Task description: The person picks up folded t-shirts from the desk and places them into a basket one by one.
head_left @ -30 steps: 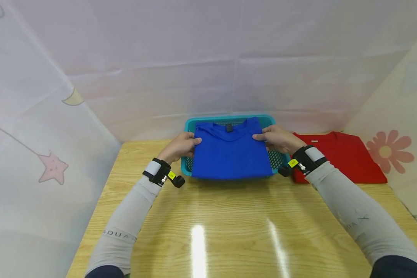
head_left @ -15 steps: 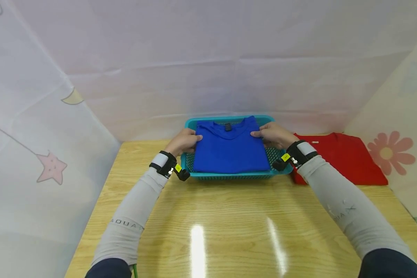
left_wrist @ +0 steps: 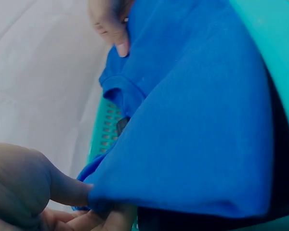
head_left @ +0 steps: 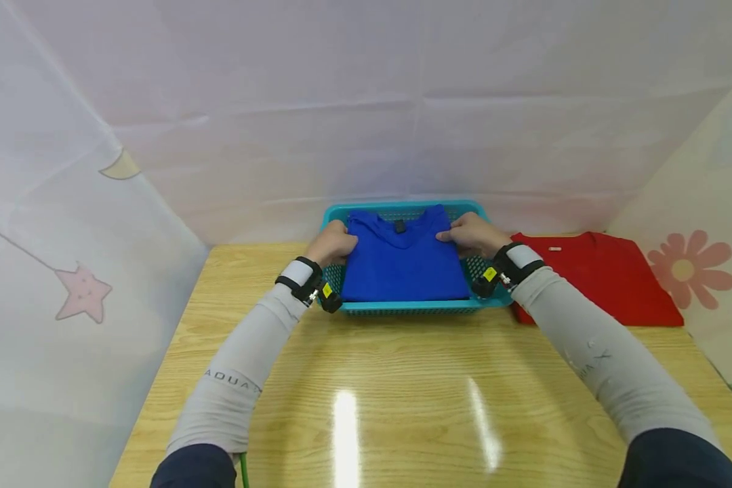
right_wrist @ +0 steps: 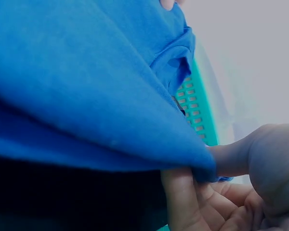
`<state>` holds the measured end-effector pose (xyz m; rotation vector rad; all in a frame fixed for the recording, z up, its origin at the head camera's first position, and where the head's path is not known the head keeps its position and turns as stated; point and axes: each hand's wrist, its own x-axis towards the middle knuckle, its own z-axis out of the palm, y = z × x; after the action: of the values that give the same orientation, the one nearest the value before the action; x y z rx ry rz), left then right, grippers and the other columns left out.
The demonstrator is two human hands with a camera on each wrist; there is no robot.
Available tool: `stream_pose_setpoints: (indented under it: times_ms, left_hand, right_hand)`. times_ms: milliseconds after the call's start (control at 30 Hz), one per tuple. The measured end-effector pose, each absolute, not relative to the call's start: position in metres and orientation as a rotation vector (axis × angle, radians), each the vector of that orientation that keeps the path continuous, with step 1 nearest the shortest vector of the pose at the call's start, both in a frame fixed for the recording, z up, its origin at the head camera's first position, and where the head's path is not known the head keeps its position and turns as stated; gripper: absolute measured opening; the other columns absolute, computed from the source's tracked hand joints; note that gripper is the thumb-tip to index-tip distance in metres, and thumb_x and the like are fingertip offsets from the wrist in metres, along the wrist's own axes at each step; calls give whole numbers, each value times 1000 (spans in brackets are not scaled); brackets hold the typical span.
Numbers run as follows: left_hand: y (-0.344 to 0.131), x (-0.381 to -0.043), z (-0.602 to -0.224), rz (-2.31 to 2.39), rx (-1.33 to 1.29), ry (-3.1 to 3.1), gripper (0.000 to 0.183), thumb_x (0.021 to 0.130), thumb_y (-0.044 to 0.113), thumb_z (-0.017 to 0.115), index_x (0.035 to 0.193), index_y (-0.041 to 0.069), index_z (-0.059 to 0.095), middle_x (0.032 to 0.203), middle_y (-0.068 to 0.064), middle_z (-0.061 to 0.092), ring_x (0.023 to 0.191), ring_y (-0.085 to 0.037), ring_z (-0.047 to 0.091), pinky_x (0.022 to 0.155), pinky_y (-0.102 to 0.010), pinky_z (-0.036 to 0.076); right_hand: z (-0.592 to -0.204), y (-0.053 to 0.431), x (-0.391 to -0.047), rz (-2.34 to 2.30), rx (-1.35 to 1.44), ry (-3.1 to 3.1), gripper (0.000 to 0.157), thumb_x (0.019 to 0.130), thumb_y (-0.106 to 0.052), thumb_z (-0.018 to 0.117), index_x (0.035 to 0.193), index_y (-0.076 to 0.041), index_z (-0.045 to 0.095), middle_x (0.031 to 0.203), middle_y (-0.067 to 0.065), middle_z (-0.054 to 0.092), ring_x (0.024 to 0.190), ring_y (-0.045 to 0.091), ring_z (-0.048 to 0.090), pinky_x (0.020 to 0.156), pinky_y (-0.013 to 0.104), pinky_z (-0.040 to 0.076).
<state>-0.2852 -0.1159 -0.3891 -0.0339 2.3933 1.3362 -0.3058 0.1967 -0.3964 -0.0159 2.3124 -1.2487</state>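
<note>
A folded blue T-shirt (head_left: 405, 268), collar toward the wall, lies within the rim of a turquoise plastic basket (head_left: 409, 307). My left hand (head_left: 332, 244) pinches its left edge near the shoulder, thumb on top and fingers beneath, as the left wrist view shows with the shirt (left_wrist: 192, 130) sloping away from the hand (left_wrist: 33, 187). On the opposite edge my right hand (head_left: 472, 234) pinches the cloth the same way; in the right wrist view the fingers (right_wrist: 180, 197) curl under the hem. Dark space shows below the raised edge there. The basket's floor is hidden under the shirt.
A folded red shirt (head_left: 604, 278) lies on the wooden table (head_left: 402, 386) right of the basket, partly behind my right forearm. A pale fabric wall (head_left: 366, 135) stands close behind the basket, with printed side walls at left and right.
Both hands have moved a little away from me and inward, carrying the blue T-shirt down into the basket. Its near edge, which hung over the front rim, now lies inside it.
</note>
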Motion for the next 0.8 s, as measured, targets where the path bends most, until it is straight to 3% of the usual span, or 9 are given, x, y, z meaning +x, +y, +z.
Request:
stream_pose_setpoints:
  times_ms: [67,133,167,300,433,633,800]
  left_hand:
    - [-113,-283,-388,1298,-27,2422,9,109,7,41,104,4,47,95,-10,44,73,-19,51,94,-48,62]
    - [-110,-283,-387,1241,-21,2455,27,107,4,39,132,-5,44,117,-20,49,86,-28,59,97,-53,61]
    - [-109,-283,-387,1195,-18,2480,38,107,4,39,143,-7,39,129,-24,48,93,-31,62,97,-53,62]
    - [-104,-285,-387,1048,-35,2503,47,106,3,40,152,-8,38,144,-26,48,102,-34,64,91,-48,63]
    - [-100,-290,-391,947,-34,2507,53,106,1,40,158,-6,35,144,-25,48,88,-27,62,77,-39,63]
    - [-101,-293,-395,830,-18,2535,46,107,1,40,152,-6,41,138,-25,53,58,-18,56,60,-29,57]
    - [-101,-290,-394,799,-10,2501,54,106,1,39,160,-6,33,144,-24,49,51,-15,50,60,-30,58]
  right_hand:
    - [-397,195,-305,-1227,-25,2356,32,111,-20,60,113,12,65,105,23,71,102,31,79,95,47,63]
    - [-397,192,-303,-1197,-40,2400,35,110,-18,61,79,-5,55,73,8,63,82,21,79,87,44,66]
    - [-397,191,-302,-1188,-47,2412,41,110,-18,62,73,-10,46,66,2,57,76,18,77,84,42,66]
    - [-401,189,-298,-1158,-69,2432,47,109,-15,63,66,-14,43,59,-3,54,69,15,76,82,43,67]
    - [-414,189,-303,-1097,-68,2458,50,108,-15,63,65,-16,36,54,-4,42,56,16,66,79,43,67]
    - [-417,184,-304,-1022,-55,2482,38,108,-15,62,75,-12,43,63,0,51,61,16,68,73,38,66]
    - [-412,178,-297,-948,-52,2505,38,108,-15,61,76,-13,40,69,5,53,64,20,69,69,37,64]
